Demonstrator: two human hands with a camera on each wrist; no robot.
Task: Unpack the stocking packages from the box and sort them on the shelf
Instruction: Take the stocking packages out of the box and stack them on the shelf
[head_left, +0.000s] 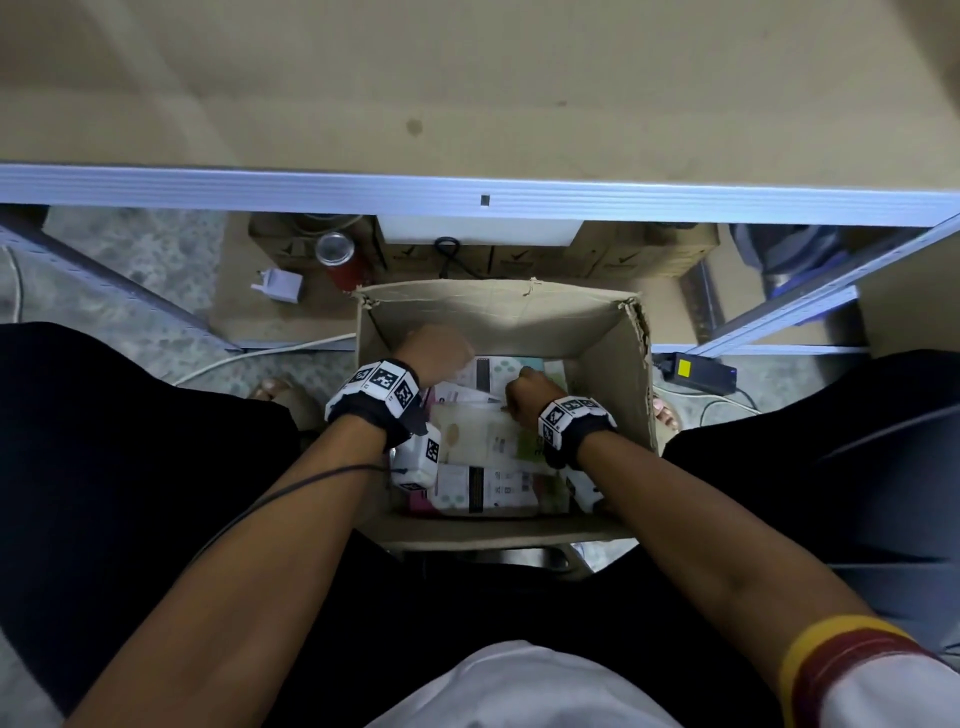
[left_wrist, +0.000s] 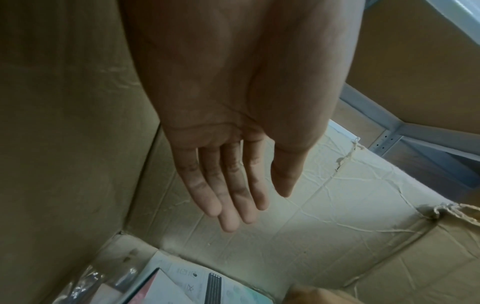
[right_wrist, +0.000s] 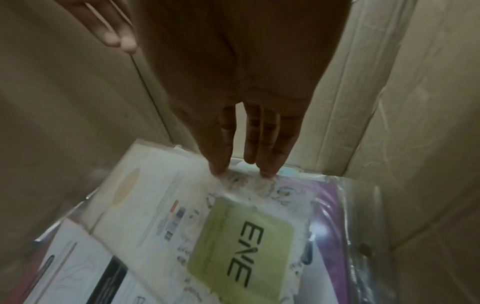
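An open cardboard box (head_left: 493, 317) stands on the floor between my knees, with several flat stocking packages lying in it. My right hand (head_left: 527, 389) points down into the box. In the right wrist view its straight fingertips (right_wrist: 267, 170) touch the upper edge of a plastic-wrapped package with a green "EVE" label (right_wrist: 241, 246). My left hand (head_left: 441, 348) hovers by the box's far left wall (left_wrist: 64, 144), fingers (left_wrist: 231, 216) straight and together, holding nothing. A white and pink package (left_wrist: 168, 288) lies below it. The shelf board (head_left: 467, 78) with its pale metal edge (head_left: 467, 195) runs across ahead.
Under the shelf stand low cardboard boxes (head_left: 623, 254), a red can (head_left: 340, 260) and a white plug (head_left: 283, 285). A black power adapter (head_left: 696, 370) with cables lies on the floor to the right. Metal shelf struts (head_left: 779, 312) slant in on both sides.
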